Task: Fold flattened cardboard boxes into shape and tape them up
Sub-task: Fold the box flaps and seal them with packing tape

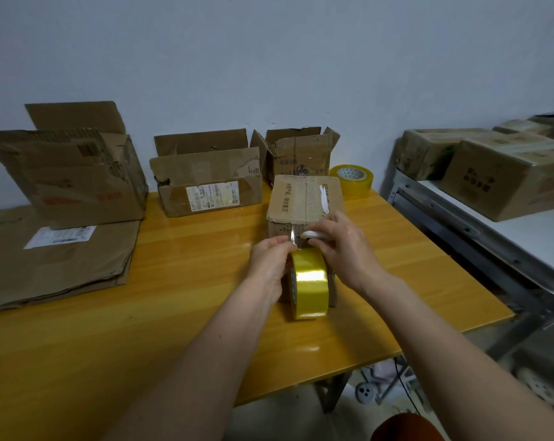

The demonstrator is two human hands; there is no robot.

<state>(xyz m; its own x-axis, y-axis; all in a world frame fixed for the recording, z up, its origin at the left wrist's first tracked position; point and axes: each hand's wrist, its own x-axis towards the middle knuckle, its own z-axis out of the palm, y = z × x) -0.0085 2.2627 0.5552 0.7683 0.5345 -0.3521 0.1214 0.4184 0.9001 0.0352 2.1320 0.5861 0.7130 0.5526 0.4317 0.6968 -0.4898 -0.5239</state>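
A small closed cardboard box (pixel 304 202) with printed characters stands on the yellow table (pixel 174 281), a strip of clear tape running over its top. In front of it my left hand (pixel 269 262) holds a yellow tape roll (pixel 310 283) and pinches the tape stretched up to the box's near face. My right hand (pixel 342 246) grips a small white cutter (pixel 312 234) at that tape, just above the roll. The lower front of the box is hidden behind the roll and my hands.
Three open boxes stand along the wall: a large one (pixel 78 176), a labelled one (pixel 205 186) and a small one (pixel 298 154). Flattened cardboard (pixel 56 259) lies at the left. A second tape roll (pixel 353 179) sits behind the box. Sealed boxes (pixel 505 183) fill a shelf on the right.
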